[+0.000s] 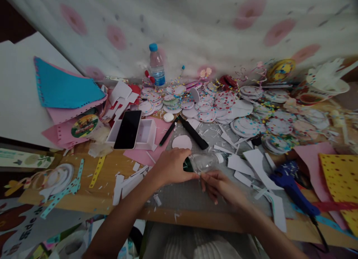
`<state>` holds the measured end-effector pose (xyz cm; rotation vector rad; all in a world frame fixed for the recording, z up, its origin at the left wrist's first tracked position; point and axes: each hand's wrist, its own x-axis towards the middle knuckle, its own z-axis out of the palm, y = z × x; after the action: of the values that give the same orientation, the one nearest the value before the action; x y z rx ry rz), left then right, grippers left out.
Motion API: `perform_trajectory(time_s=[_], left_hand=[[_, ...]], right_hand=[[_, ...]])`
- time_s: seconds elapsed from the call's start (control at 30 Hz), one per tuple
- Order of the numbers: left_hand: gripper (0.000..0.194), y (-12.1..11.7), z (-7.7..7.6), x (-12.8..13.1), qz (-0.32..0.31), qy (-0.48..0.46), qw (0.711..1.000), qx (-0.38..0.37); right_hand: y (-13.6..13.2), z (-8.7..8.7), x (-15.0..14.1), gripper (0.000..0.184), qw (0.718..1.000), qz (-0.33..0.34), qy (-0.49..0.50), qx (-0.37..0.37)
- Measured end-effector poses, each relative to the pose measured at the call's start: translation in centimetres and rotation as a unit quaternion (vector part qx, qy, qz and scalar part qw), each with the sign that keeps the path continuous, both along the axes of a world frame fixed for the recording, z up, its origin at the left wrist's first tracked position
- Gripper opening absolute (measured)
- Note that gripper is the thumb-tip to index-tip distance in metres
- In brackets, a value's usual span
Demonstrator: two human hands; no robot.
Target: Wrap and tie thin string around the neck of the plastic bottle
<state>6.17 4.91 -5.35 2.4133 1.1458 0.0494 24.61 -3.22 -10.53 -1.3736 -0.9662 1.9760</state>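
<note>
My left hand point(172, 165) is closed round the dark end of a clear glue bottle point(205, 161) that lies on its side on the grey mat point(184, 193). My right hand point(219, 184) is just below the bottle, its fingers curled and pinched at the bottle's underside; what they hold is not visible. A pale pink paper circle point(181, 142) lies just beyond my left hand. White paper scraps point(251, 164) lie to the right of the bottle.
A black phone point(128, 129) rests on a white box. A black pen point(167, 133) and black cutter point(193, 132) lie behind the circle. Several decorated round discs point(220, 102) and a water bottle point(156, 67) are further back. A blue glue gun point(291, 186) lies right.
</note>
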Motion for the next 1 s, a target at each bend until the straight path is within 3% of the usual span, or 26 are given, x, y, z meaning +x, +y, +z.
perform_trajectory(time_s=[1.0], left_hand=[[0.062, -0.19, 0.09, 0.0, 0.009, 0.005, 1.0, 0.0]], right_hand=[[-0.93, -0.45, -0.53, 0.06, 0.999, -0.011, -0.035, 0.015]])
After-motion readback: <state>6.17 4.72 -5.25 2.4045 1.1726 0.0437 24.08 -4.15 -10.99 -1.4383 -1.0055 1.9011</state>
